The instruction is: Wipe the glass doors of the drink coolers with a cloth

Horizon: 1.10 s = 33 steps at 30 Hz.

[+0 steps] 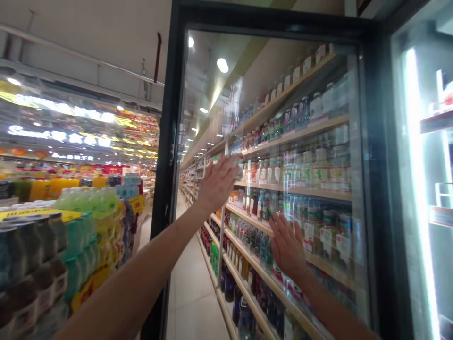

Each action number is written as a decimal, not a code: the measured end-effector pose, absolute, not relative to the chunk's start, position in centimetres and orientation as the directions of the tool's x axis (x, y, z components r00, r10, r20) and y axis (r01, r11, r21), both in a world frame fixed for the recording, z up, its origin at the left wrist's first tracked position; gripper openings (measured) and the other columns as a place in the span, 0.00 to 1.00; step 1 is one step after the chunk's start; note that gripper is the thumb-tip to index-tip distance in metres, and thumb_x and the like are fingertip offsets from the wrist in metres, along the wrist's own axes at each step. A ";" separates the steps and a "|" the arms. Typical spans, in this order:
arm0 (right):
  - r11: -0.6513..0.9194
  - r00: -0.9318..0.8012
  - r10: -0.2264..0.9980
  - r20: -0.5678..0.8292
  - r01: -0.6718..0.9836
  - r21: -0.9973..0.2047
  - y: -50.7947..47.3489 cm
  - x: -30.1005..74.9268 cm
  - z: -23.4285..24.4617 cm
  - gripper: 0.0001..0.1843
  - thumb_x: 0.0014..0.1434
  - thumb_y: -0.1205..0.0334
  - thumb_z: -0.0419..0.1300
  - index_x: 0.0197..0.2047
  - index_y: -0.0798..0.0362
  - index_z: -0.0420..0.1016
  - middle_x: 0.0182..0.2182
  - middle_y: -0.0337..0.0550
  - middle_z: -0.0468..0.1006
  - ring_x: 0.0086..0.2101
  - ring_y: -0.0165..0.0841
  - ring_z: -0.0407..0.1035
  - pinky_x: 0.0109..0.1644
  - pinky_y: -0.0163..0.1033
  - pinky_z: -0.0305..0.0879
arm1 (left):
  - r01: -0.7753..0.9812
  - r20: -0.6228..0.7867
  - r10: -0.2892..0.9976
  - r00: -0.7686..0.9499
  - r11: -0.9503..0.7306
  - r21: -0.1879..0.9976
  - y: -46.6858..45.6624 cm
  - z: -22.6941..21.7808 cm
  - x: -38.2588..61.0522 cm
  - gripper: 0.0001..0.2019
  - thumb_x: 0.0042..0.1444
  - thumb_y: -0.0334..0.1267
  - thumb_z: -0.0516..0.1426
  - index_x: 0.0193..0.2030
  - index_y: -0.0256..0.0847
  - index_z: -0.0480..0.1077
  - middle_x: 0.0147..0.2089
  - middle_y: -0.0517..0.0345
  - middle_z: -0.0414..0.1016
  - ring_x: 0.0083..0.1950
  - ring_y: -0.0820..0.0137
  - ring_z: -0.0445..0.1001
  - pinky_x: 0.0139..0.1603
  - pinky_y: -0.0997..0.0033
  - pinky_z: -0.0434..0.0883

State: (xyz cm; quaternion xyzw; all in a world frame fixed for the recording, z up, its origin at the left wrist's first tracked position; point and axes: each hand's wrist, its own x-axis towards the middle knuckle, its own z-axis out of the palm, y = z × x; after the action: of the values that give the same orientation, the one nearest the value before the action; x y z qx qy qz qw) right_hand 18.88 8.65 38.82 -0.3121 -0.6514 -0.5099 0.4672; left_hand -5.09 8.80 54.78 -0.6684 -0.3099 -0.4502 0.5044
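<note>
R hand (288, 245) low, L hand (216, 183) higher. Both are open flat w/ fingers spread, gripping nothing, palms on the glass door (169, 141), prob. to brace the swung-out pane. Stacked drink packs (53, 245) at left. Beyond, thru the glass, bottle shelves (293, 134) line the aisle (193, 288).

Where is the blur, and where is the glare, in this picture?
Head view: the left hand is motion-blurred at its fingertips; the glass door lays a haze over the bottle shelves; the light strip at the right is blown out; the right hand is sharper.
</note>
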 end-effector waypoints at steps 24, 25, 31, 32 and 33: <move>0.279 -0.368 -0.044 0.929 0.888 0.365 8.8 19.0 38.7 0.33 0.56 0.73 0.47 0.65 0.55 0.48 0.59 0.51 0.63 0.63 0.38 0.46 0.65 0.56 0.40 | 0.842 0.892 -0.071 0.447 -0.303 -0.446 9.2 58.0 1.6 0.20 0.63 0.35 0.42 0.62 0.44 0.56 0.68 0.57 0.50 0.69 0.63 0.44 0.67 0.50 0.47; 0.279 -0.370 -0.038 0.928 0.888 0.366 8.8 19.0 38.7 0.33 0.56 0.73 0.47 0.65 0.56 0.48 0.59 0.51 0.64 0.63 0.38 0.47 0.65 0.56 0.40 | 0.876 0.924 -0.073 0.376 -0.298 -0.380 9.2 58.0 1.2 0.21 0.63 0.35 0.42 0.62 0.43 0.55 0.68 0.55 0.48 0.69 0.62 0.43 0.67 0.49 0.46; 0.302 -0.367 -0.055 0.929 0.880 0.366 8.8 19.1 38.7 0.32 0.56 0.73 0.47 0.65 0.56 0.49 0.58 0.51 0.64 0.64 0.38 0.44 0.66 0.57 0.40 | 0.478 0.510 -0.010 0.860 -0.330 -0.814 8.6 54.5 1.2 0.19 0.63 0.36 0.43 0.61 0.46 0.57 0.68 0.65 0.50 0.69 0.65 0.44 0.67 0.58 0.47; 0.313 -0.369 -0.052 0.928 0.876 0.366 8.9 19.2 38.7 0.32 0.56 0.73 0.47 0.64 0.56 0.50 0.59 0.51 0.64 0.64 0.38 0.44 0.66 0.58 0.40 | 0.441 0.469 -0.009 0.883 -0.329 -0.835 8.5 54.6 1.2 0.20 0.63 0.36 0.43 0.61 0.46 0.57 0.68 0.65 0.51 0.69 0.66 0.44 0.67 0.58 0.47; 0.324 -0.375 -0.048 0.926 0.871 0.369 8.9 19.2 38.6 0.31 0.56 0.73 0.47 0.64 0.56 0.51 0.59 0.51 0.64 0.64 0.39 0.44 0.65 0.58 0.40 | 0.483 0.511 -0.006 0.859 -0.319 -0.816 8.5 55.1 1.1 0.20 0.63 0.35 0.43 0.62 0.46 0.56 0.68 0.64 0.51 0.69 0.66 0.44 0.67 0.57 0.47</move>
State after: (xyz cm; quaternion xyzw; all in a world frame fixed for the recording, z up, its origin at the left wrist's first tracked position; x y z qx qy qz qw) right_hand 19.23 8.94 38.61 -0.3086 -0.6666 -0.4928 0.4664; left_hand 1.12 8.47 55.09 -0.7825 -0.1522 -0.2171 0.5634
